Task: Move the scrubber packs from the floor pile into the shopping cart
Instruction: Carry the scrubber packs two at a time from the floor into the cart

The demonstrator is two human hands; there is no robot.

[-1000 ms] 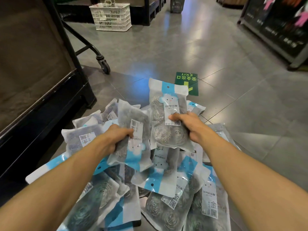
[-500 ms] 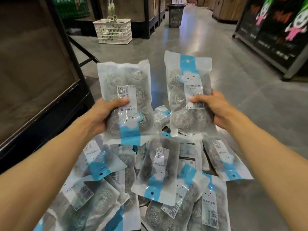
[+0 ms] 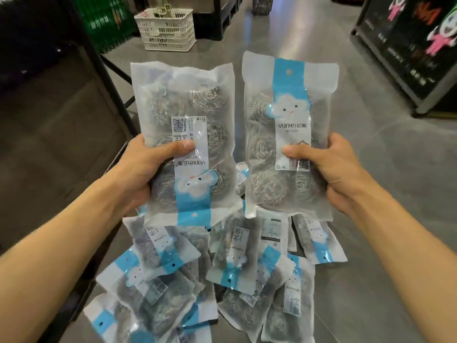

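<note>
Head view: left hand [image 3: 148,167] and right hand [image 3: 331,167], each gripping one raised scrubber pack [image 3: 188,115].

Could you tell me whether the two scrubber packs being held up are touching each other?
Apart. The head view shows grey floor between the left pack and the right pack along their facing edges.

Two hands were up, the left hand [image 3: 141,167] and the right hand [image 3: 331,169], each with one scrubber pack: a left pack [image 3: 188,134] and a right pack [image 3: 284,134]. Each pack's label read six. The floor pile [image 3: 222,276] overlapped too much for an exact count, roughly ten. One white crate [image 3: 168,29] stood behind.
</note>
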